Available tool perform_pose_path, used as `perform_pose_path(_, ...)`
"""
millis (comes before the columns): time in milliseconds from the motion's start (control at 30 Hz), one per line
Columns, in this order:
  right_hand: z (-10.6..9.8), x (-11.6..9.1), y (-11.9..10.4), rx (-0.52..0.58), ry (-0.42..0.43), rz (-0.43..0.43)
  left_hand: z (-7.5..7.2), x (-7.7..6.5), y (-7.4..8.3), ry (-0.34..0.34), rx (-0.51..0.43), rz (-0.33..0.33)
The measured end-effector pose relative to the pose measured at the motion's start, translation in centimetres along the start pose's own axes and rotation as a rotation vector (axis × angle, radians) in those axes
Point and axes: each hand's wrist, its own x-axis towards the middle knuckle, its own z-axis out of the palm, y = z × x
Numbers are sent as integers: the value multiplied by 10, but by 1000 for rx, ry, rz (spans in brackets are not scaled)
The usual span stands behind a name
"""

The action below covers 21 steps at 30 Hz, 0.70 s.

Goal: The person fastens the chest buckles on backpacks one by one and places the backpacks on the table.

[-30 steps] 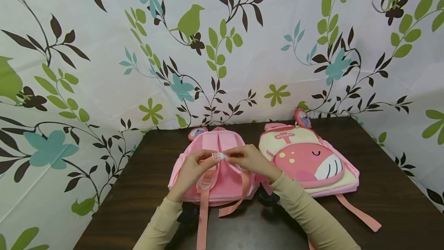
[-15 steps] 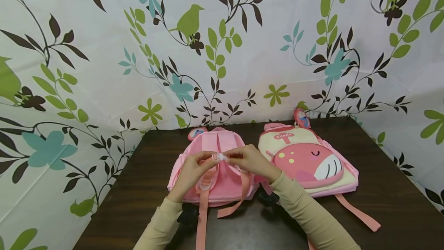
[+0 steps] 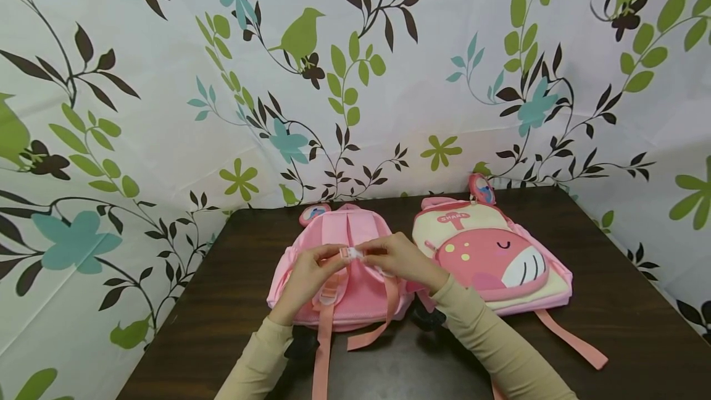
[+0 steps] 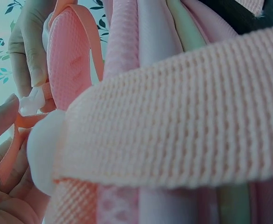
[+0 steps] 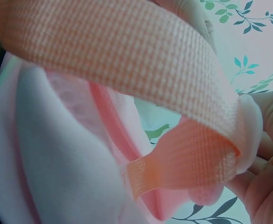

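A pink backpack [image 3: 363, 307] lies on the table with its shoulder straps facing up. Above its middle, both hands pinch a small white plastic buckle [image 3: 351, 254] on coral webbing. My left hand [image 3: 308, 273] grips its left end between thumb and fingers, while my right hand [image 3: 405, 258] pinches the right end. In the left wrist view, the buckle [image 4: 32, 101] sits between the fingertips of the two hands, and a coral strap [image 4: 183, 112] covers much of the picture. Another coral strap [image 5: 127, 60] runs across the right wrist view, hiding most of the fingers.
To the right lies a second backpack [image 3: 516, 304], cream and pink with a whale front pocket. Its loose strap [image 3: 574, 341] trails towards the table's right side. Coral strap ends [image 3: 322, 350] hang over the dark wooden table [image 3: 189, 338]. A patterned cloth [image 3: 389, 91] hangs behind.
Both hands keep their hold on the buckle in nearly the same place. The head view has shifted very slightly.
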Motion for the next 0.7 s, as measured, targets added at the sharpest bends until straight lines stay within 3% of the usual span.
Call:
perform_pose_path(500,1,-1,0,4,-16,19,1,-2,0,-19,-33,-12)
perform_pose_path(700,2,-1,1,-8,-10,3,4,-2,-1,7,11,7)
